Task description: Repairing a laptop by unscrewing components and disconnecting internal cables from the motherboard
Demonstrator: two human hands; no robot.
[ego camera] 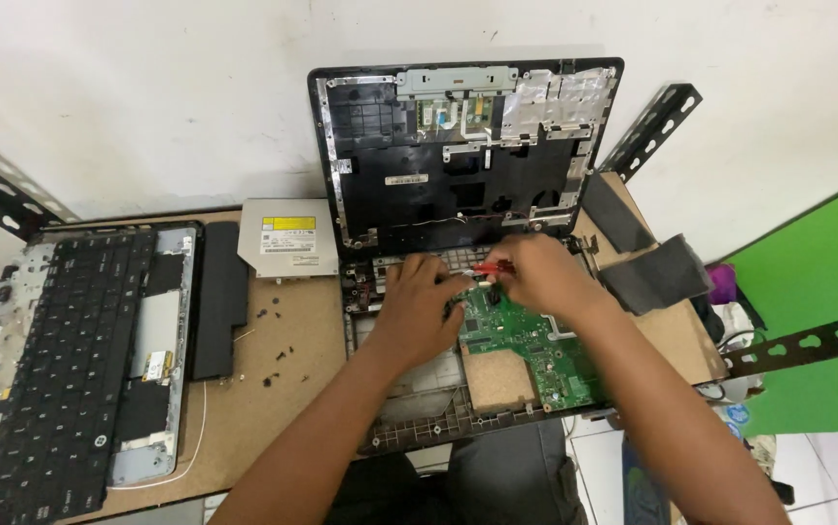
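A view from above of a wooden worktable (244,408) against a white wall. At the far left lies a removed black laptop keyboard (59,369), with a silver palm-rest cover (151,389) just beside it and a long black battery (221,297) next to that, all set aside away from the work. A flat grey optical drive (287,238) lies near the table's back edge, and small black screws (278,355) are scattered in front of it, within reach. At centre sits an opened laptop base (409,399), its stripped lid (458,156) leaning upright against the wall. The left hand (414,316) rests inside the base, fingers curled and pressed down, seemingly steadying it. Just beside it, the right hand (540,277) pinches a red-handled tool (489,269), probably a small screwdriver, its tip hidden, held over the top edge of the green circuit board (535,350) that is seated in the base. Black plastic pieces (647,267) lie at the right.
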